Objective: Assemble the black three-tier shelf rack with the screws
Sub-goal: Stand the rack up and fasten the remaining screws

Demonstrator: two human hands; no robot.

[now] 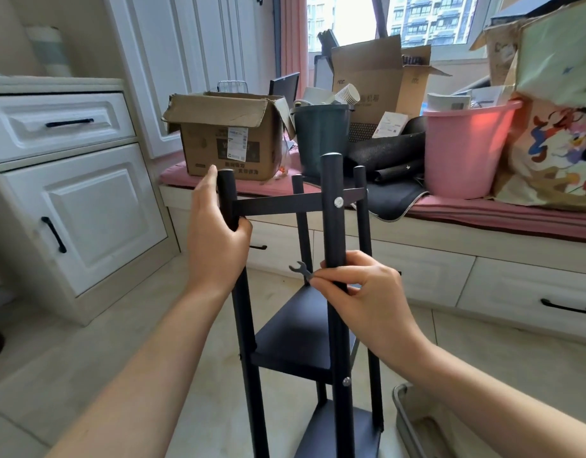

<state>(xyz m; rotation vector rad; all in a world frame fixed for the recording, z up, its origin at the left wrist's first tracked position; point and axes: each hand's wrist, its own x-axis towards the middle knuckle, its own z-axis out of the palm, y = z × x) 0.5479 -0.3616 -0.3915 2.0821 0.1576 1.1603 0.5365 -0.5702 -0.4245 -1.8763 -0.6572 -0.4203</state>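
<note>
The black shelf rack [294,338] stands upright on the floor in front of me, with two shelf boards fitted low down and a top crossbar [281,203] between the posts. My left hand [215,239] grips the front left post [226,193] near its top. My right hand [361,292] holds the front right post [333,219] lower down and pinches a small flat wrench [301,270] against it. A silver screw head [338,201] shows where the crossbar meets the right post, and another screw [346,381] sits lower on that post.
A window bench [483,219] behind the rack carries an open cardboard box [225,140], a dark green bin [319,137], a pink bucket [463,150], a printed bag [556,127] and a black mat. A white cabinet [70,180] stands left. A grey tray edge [407,421] lies bottom right.
</note>
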